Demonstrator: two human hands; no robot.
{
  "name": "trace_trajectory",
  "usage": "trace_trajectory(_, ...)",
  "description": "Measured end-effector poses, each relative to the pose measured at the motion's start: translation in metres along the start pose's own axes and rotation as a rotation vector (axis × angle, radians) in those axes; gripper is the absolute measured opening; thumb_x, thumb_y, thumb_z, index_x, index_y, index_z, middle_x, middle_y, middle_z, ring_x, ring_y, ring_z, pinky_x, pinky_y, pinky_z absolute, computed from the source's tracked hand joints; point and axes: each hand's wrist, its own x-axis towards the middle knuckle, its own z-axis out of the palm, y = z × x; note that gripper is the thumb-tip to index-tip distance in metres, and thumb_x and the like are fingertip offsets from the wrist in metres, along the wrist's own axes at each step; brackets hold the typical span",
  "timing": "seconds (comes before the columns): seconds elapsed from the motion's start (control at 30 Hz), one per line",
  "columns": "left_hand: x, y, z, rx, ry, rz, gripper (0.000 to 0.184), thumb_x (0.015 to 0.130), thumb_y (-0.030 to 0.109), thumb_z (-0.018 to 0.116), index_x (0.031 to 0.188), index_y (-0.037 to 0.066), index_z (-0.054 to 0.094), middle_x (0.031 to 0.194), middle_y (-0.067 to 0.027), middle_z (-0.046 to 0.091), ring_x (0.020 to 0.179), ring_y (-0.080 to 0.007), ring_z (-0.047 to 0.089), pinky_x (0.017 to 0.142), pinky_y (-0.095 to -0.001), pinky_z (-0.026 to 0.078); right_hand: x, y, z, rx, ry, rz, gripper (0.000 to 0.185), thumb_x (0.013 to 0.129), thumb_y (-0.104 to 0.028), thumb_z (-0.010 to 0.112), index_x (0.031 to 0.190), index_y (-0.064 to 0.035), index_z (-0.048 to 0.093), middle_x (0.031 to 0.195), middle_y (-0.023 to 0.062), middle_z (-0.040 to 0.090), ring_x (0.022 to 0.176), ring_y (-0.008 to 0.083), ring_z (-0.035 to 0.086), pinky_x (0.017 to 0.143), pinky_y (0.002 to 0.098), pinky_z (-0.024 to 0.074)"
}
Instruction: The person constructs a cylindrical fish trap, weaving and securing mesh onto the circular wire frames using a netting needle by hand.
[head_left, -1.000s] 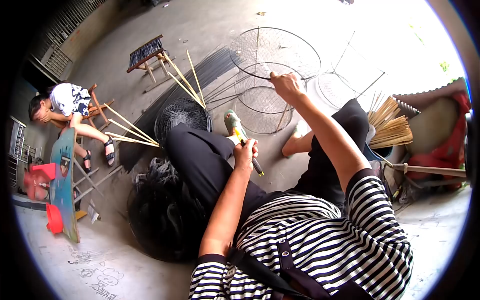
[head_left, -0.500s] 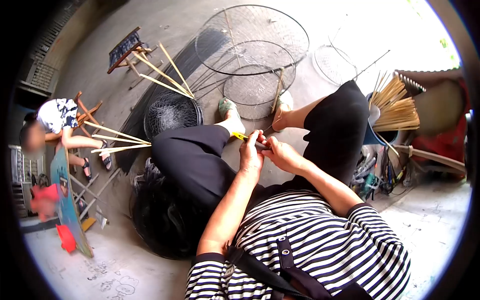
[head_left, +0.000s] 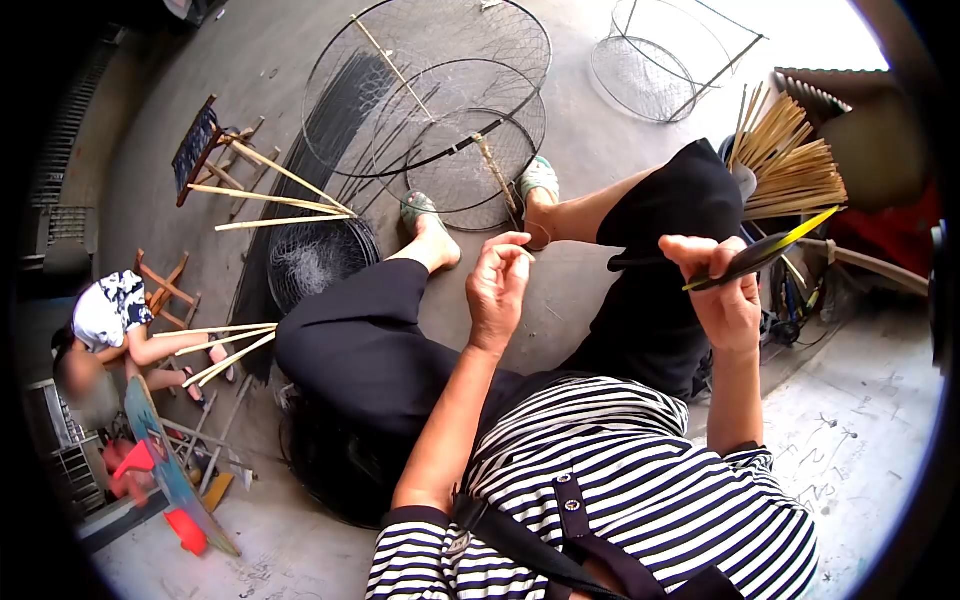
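My right hand (head_left: 725, 295), raised at the right, grips a black and yellow tool (head_left: 745, 262) that looks like a netting shuttle. In front of my lap is my left hand (head_left: 497, 290), fingers curled and pinched; what they hold, if anything, is too small to make out. Beyond my feet stands a netted frame of round black hoops (head_left: 455, 150), with a thin stick (head_left: 495, 172) along its near side. A fine strand seems to run near my left fingers toward the frame.
Bundled bamboo sticks (head_left: 790, 165) fill a bucket at the right. Left of my knee is a dark netted basket (head_left: 325, 262) with sticks. A small stool (head_left: 205, 150), a seated person (head_left: 110, 315) and a tilted board (head_left: 170, 460) are at the left. Another hoop frame (head_left: 650, 85) stands farther back.
My hands, together half a second ago, are now apart; my right hand has moved right and up with the tool. The view has shifted, and the hoop frame appears farther left.
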Motion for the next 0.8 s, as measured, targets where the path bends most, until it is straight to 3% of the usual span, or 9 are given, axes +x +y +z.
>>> trace_trajectory(0.03, 0.002, 0.008, 0.006, 0.051, -0.04, 0.044, 0.009, 0.093, -0.003, 0.051, 0.098, 0.0, 0.059, 0.116, -0.01, 0.061, 0.094, -0.0116, 0.061, 0.082, -0.0237, 0.048, 0.002, 0.0, 0.007, 0.068, 0.057, -0.013, 0.022, 0.1, -0.029, 0.049, 0.1, -0.0074, 0.045, 0.104, 0.0207, 0.065, 0.109, 0.0352, 0.059, 0.102, 0.0514, 0.0368)
trace_trajectory(0.1, 0.003, 0.022, 0.015, -0.07, -0.117, -0.044, 0.008, 0.095, -0.001, 0.05, 0.099, 0.001, 0.057, 0.108, -0.0126, 0.064, 0.089, -0.0152, 0.064, 0.078, -0.0263, 0.051, 0.01, 0.001, 0.007, 0.211, -0.029, -0.027, 0.024, 0.101, -0.032, 0.048, 0.103, -0.008, 0.043, 0.081, 0.0124, 0.06, 0.082, 0.0294, 0.064, 0.092, 0.049, 0.0442)
trace_trajectory(0.13, 0.003, 0.024, 0.014, -0.107, -0.132, -0.102, 0.007, 0.095, 0.0, 0.051, 0.099, 0.001, 0.056, 0.104, -0.0127, 0.065, 0.086, -0.016, 0.065, 0.077, -0.0271, 0.052, 0.011, -0.003, 0.01, 0.259, -0.018, 0.017, 0.023, 0.102, -0.031, 0.047, 0.103, -0.0082, 0.042, 0.07, 0.0076, 0.052, 0.06, 0.023, 0.057, 0.077, 0.0451, 0.0494)
trace_trajectory(0.27, -0.006, 0.03, 0.002, -0.319, -0.172, -0.324, 0.005, 0.097, 0.006, 0.051, 0.098, 0.003, 0.055, 0.091, -0.0113, 0.065, 0.076, -0.0179, 0.065, 0.071, -0.0293, 0.054, 0.016, -0.007, 0.01, 0.112, -0.034, -0.084, 0.021, 0.102, -0.028, 0.045, 0.102, -0.0075, 0.041, 0.069, 0.0075, 0.051, 0.056, 0.0192, 0.053, 0.066, 0.0406, 0.0505)
trace_trajectory(0.37, -0.018, 0.027, 0.0, -0.344, -0.159, -0.451, 0.007, 0.097, 0.01, 0.053, 0.097, 0.003, 0.056, 0.081, -0.0075, 0.061, 0.069, -0.017, 0.061, 0.067, -0.0288, 0.052, 0.015, -0.007, 0.007, 0.139, 0.03, 0.052, 0.023, 0.102, -0.032, 0.046, 0.101, -0.0093, 0.041, 0.063, 0.0028, 0.046, 0.048, 0.013, 0.045, 0.052, 0.0321, 0.0475)
trace_trajectory(0.53, -0.049, 0.021, -0.012, -0.473, -0.017, -0.754, 0.012, 0.098, 0.013, 0.055, 0.102, 0.003, 0.057, 0.075, -0.0045, 0.056, 0.066, -0.0151, 0.055, 0.063, -0.0271, 0.047, 0.008, -0.006, 0.01, 0.258, -0.001, 0.161, 0.023, 0.102, -0.027, 0.046, 0.1, -0.0049, 0.04, 0.065, 0.0035, 0.039, 0.049, 0.0096, 0.032, 0.04, 0.025, 0.0344)
trace_trajectory(0.63, -0.066, 0.03, -0.027, -0.496, 0.056, -0.902, 0.016, 0.097, 0.015, 0.057, 0.107, 0.002, 0.058, 0.077, -0.0041, 0.057, 0.066, -0.0147, 0.055, 0.062, -0.0267, 0.046, 0.005, -0.019, 0.008, 0.252, 0.009, 0.155, 0.025, 0.102, -0.028, 0.048, 0.098, -0.0047, 0.039, 0.064, 0.0036, 0.04, 0.048, 0.0089, 0.032, 0.039, 0.0234, 0.0328)
trace_trajectory(0.8, -0.082, 0.054, -0.04, -0.459, 0.089, -0.872, 0.016, 0.097, 0.012, 0.056, 0.108, 0.001, 0.058, 0.074, -0.0043, 0.056, 0.064, -0.0149, 0.055, 0.06, -0.0272, 0.047, 0.003, -0.032, 0.004, 0.226, 0.006, 0.099, 0.027, 0.1, -0.028, 0.053, 0.097, -0.0042, 0.04, 0.063, 0.0036, 0.042, 0.046, 0.0079, 0.032, 0.039, 0.0224, 0.0304)
